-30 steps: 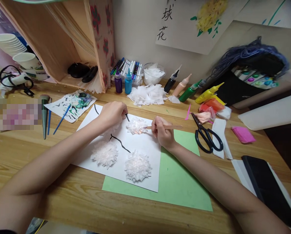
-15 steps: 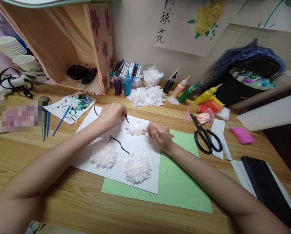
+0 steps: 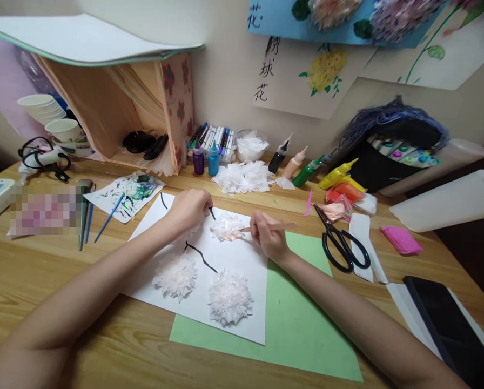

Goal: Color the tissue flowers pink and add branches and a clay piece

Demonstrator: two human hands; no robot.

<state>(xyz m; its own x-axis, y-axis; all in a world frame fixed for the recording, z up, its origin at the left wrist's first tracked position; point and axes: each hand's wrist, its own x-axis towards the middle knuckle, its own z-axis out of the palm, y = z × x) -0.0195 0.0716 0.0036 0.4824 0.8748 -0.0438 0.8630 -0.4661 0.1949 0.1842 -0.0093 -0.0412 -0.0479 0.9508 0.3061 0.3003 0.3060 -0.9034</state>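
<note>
My right hand (image 3: 268, 235) grips a flat wooden craft stick (image 3: 281, 226). The stick's tip touches the right edge of a ruffled white tissue-paper flower (image 3: 226, 224), where a peach patch shows. Left of that flower, my left hand (image 3: 193, 208) rests over the white sheet (image 3: 242, 256), fingers pinched together near a short black line; what they hold, if anything, is hidden. Two fuller tissue flowers, one at left (image 3: 176, 276) and one at right (image 3: 229, 297), lie nearer me, below a black painted stem (image 3: 201, 255). Another flower is partly covered by my left forearm.
Green paper (image 3: 307, 324) lies under the white sheet. Beyond are a pile of white tissue pieces (image 3: 242, 177), a bowl of tissue (image 3: 252, 145) and several paint bottles. Black-handled scissors (image 3: 343, 246) and a dark phone (image 3: 448, 319) lie at right; a paint-smeared paper (image 3: 124, 197) at left.
My view has tilted upward, showing more of the wall. The craft stick's handle end has risen slightly in my right hand. My left hand stays at the same spot over the sheet.
</note>
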